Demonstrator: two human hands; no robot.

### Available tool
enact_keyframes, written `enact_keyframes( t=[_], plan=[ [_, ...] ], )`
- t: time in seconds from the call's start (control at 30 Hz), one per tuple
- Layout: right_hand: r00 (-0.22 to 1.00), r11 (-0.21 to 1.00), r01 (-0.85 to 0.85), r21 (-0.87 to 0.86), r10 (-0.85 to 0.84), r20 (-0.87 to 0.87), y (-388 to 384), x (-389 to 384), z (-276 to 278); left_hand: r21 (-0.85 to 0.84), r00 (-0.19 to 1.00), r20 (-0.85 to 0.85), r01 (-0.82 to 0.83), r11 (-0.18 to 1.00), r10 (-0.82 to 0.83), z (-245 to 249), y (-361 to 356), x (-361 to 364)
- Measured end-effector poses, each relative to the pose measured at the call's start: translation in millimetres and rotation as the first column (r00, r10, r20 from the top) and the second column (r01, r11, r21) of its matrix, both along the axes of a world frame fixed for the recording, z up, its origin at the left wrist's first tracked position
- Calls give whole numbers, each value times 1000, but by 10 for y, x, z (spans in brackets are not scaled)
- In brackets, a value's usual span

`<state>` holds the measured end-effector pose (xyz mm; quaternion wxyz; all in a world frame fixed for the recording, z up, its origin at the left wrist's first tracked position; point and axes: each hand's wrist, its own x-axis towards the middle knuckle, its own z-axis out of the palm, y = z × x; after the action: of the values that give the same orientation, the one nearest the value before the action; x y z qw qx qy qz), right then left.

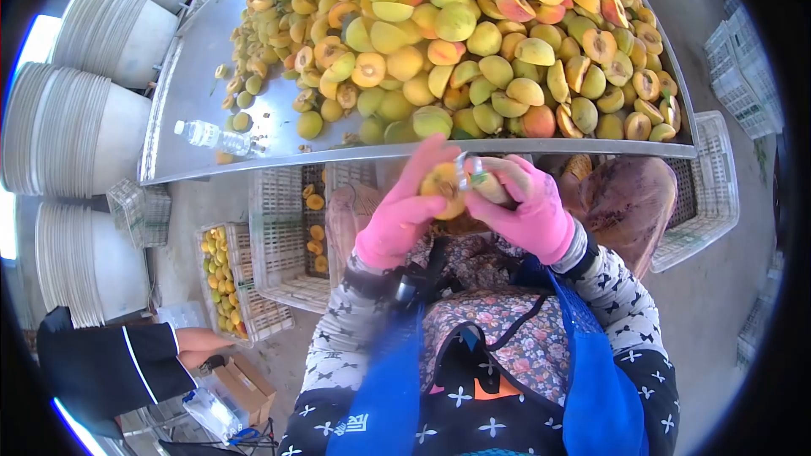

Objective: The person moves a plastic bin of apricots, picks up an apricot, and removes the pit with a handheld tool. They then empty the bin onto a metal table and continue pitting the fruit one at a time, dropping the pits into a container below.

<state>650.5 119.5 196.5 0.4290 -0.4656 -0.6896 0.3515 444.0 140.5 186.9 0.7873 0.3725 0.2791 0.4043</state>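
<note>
My left hand (404,213), in a pink glove, is closed around a halved yellow peach (443,189), its cut face up. My right hand (530,213), gloved in pink too, grips a short pitting knife (464,171) with a curved metal loop. That loop touches or nearly touches the peach half; its handle is mostly hidden by my fingers. Both hands are above my lap, just in front of the metal table's near edge (422,151). A large heap of whole and halved peaches (456,25) covers much of the table.
A plastic bottle (215,137) lies at the table's left. Below stand crates (291,287), one holding peach halves (316,232), and a crate of fruit (221,279). Another crate (718,194) is at right. Stacked white tubs (76,131) and a person in dark clothing (127,367) are at left.
</note>
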Motion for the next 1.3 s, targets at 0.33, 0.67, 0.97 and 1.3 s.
enact_keyframes(
  t=[0.33,0.67,0.97,1.3],
  plan=[
    [933,874,11,-485,-184,-310,97,-29,-225,186,927,-221,-265,946,304,-51,-115,409],
    [968,968,-240,-75,244,57,-117,-66,-254,-179,917,-209,-378,908,340,-57,165,191],
    [935,972,-92,215,10,354,23,-12,-309,423,816,-438,-183,888,377,-148,66,201],
    [976,985,-170,-3,169,135,-117,-116,-378,83,889,-182,-413,907,421,-35,-52,382]
  ],
)
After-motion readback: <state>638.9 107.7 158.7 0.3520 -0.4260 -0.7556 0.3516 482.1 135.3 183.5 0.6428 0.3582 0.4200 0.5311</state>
